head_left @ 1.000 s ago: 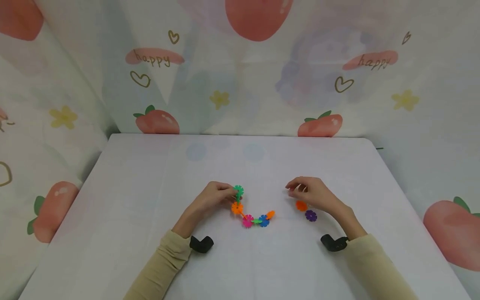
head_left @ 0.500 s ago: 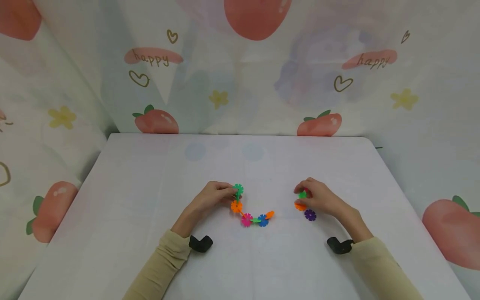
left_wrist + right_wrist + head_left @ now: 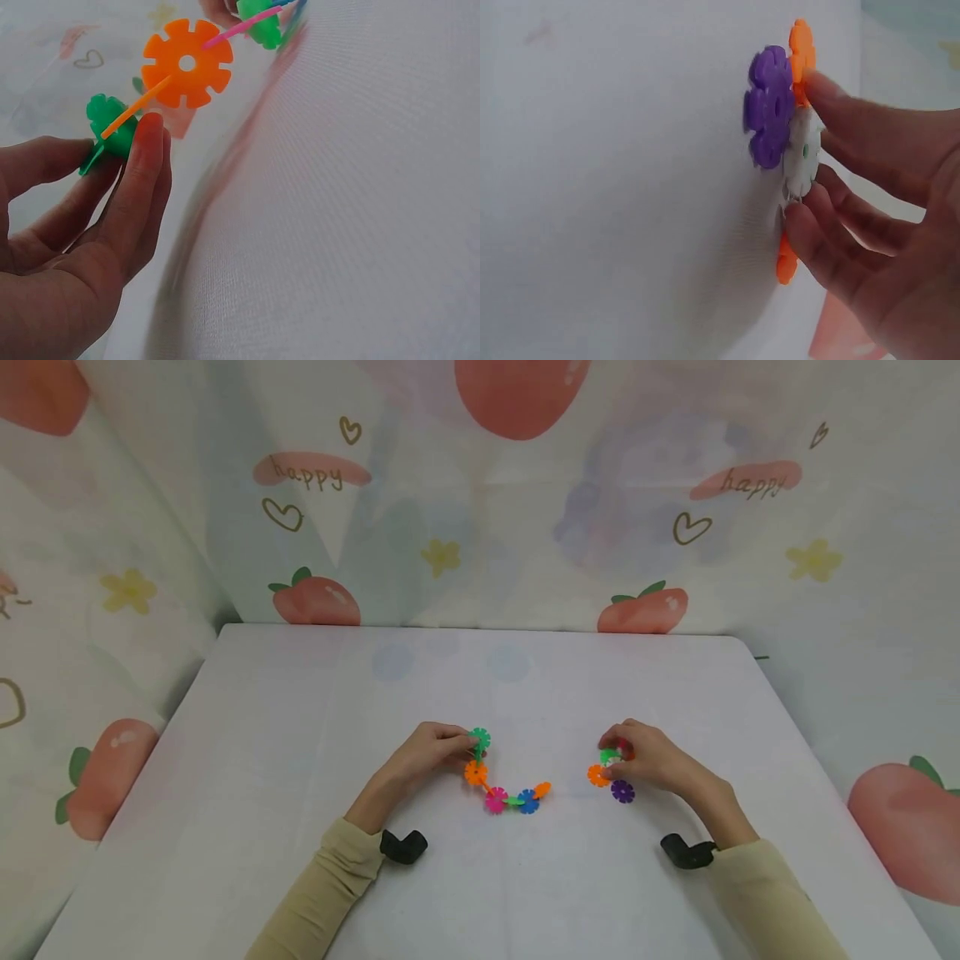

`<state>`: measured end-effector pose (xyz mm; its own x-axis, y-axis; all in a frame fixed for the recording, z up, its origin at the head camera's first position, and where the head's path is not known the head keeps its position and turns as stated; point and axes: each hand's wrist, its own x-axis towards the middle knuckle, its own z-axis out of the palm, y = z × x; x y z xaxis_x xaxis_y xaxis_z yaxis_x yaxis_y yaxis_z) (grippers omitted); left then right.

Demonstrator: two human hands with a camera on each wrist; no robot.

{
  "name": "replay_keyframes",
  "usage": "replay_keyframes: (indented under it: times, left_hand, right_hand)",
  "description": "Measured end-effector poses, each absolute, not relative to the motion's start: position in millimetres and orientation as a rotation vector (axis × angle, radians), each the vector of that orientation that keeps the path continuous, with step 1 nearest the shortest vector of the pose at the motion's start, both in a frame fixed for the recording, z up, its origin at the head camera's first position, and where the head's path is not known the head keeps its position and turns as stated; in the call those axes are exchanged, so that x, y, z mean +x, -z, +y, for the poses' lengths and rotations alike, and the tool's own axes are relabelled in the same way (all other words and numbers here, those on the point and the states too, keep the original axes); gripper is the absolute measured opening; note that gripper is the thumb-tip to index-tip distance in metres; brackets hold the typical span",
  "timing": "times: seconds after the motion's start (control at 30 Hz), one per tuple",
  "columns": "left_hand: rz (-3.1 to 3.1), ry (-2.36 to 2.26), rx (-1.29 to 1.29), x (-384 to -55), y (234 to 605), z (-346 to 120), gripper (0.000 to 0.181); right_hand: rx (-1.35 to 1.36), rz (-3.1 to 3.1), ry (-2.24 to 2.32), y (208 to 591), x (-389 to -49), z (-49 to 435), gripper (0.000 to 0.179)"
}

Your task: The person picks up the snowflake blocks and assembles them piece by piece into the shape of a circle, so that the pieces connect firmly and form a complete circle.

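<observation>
My left hand (image 3: 431,756) pinches a green flower-shaped plastic disc (image 3: 480,740) between thumb and fingers. That disc ends a curved chain of interlocked discs, among them an orange disc (image 3: 187,64), a pink disc (image 3: 496,801), a blue disc (image 3: 528,802) and an orange end disc (image 3: 542,790). Over a small group of loose discs is my right hand (image 3: 652,758), thumb and fingers spread around a white disc (image 3: 804,150). Its thumb touches an orange disc (image 3: 801,56). Beside these lies a purple disc (image 3: 770,109). A bright green disc (image 3: 609,755) and a red one show partly behind the fingers.
The white-covered table (image 3: 300,693) runs back to a patterned cloth wall (image 3: 480,585). Another cloth wall (image 3: 97,652) stands on the left. A black wrist mount (image 3: 403,847) juts from each sleeve.
My right hand has drawn back to the right onto the loose discs, uncovering the green one. The orange disc there has shifted slightly left. My left hand keeps its place on the chain.
</observation>
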<state>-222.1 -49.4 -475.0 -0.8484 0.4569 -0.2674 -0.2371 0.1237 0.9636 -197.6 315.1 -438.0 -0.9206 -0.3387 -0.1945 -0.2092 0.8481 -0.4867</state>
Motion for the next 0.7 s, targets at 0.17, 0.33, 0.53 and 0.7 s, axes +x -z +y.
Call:
replay_keyframes:
  times: [0.17,0.33,0.53,0.7]
  left_hand:
    - [1.895,-1.781,0.206,-222.8,475.5,-48.8,0.028]
    - [1.894,-1.79,0.183,-223.3,477.8,-48.2,0.027]
    - [1.89,-1.793,0.185,-222.3,477.8,-48.3,0.029]
    - [1.872,-1.799,0.183,-222.1,476.5,-47.8,0.029]
  right_hand:
    - [-0.455,2.74,0.696,438.9,-198.0,315.7,0.022]
    - [-0.43,2.717,0.724,440.6,-197.8,316.3,0.018]
    - [-0.385,2.728,0.745,441.7,-195.0,319.8,0.008]
    - [-0.318,2.769,0.779,441.5,-194.8,321.1,0.01]
